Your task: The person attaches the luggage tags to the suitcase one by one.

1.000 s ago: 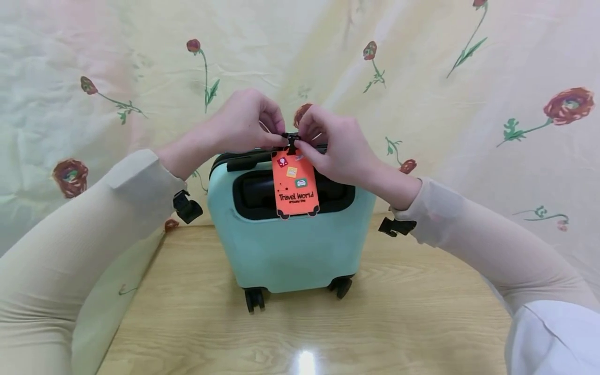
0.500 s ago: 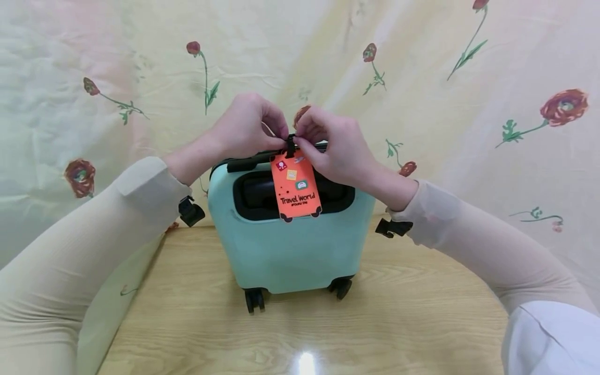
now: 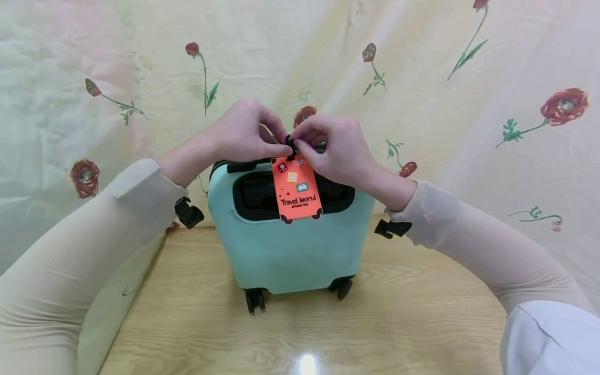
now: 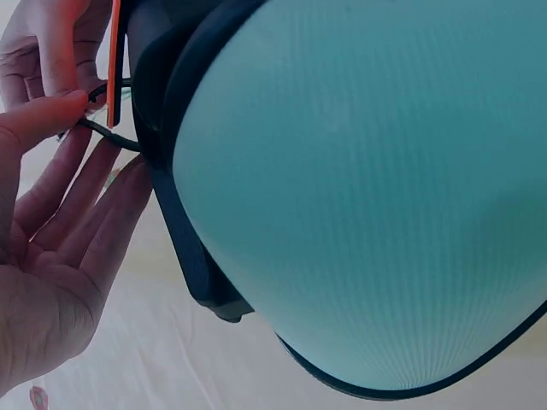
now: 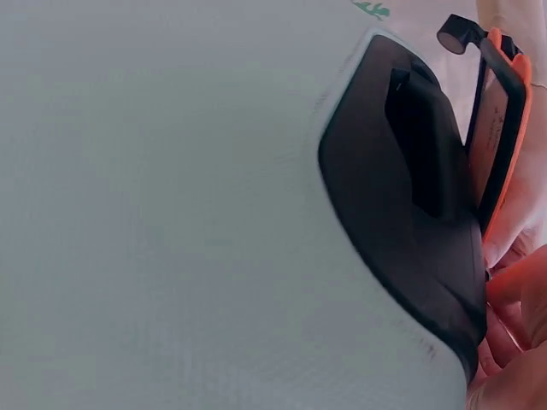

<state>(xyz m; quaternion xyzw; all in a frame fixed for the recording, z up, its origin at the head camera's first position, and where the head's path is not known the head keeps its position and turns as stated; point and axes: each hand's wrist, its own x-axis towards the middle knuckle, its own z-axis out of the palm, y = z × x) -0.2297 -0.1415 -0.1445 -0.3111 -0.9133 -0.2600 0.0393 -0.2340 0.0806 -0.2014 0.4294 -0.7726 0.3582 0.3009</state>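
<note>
A mint-green suitcase point(image 3: 290, 255) stands upright, with an orange luggage tag point(image 3: 297, 190) hanging in front of its black grip at the top edge. The tag reads "Travel World". In the head view, my left hand point(image 3: 244, 133) pinches the tag's black strap point(image 3: 291, 145) from the left between thumb and fingers. From the other side my right hand point(image 3: 337, 148) pinches the same strap, its thumb and index finger right beside the left fingertips. The left wrist view shows the thin dark strap point(image 4: 111, 134) running from the fingertips to the suitcase's black grip point(image 4: 192, 256). Fingers partly cover the strap's ends.
The suitcase rests on black wheels point(image 3: 255, 300) on a light wood-grain surface point(image 3: 309, 333). A flowered cloth point(image 3: 140, 52) hangs close behind it. Black buckles point(image 3: 189, 212) dangle from both sleeve cuffs. A white rounded shape point(image 3: 548, 338) is at the lower right.
Both hands have lowered slightly, and the tag has dropped and tilted a little. My left thumb has moved right and down across the strap. The suitcase has stayed put.
</note>
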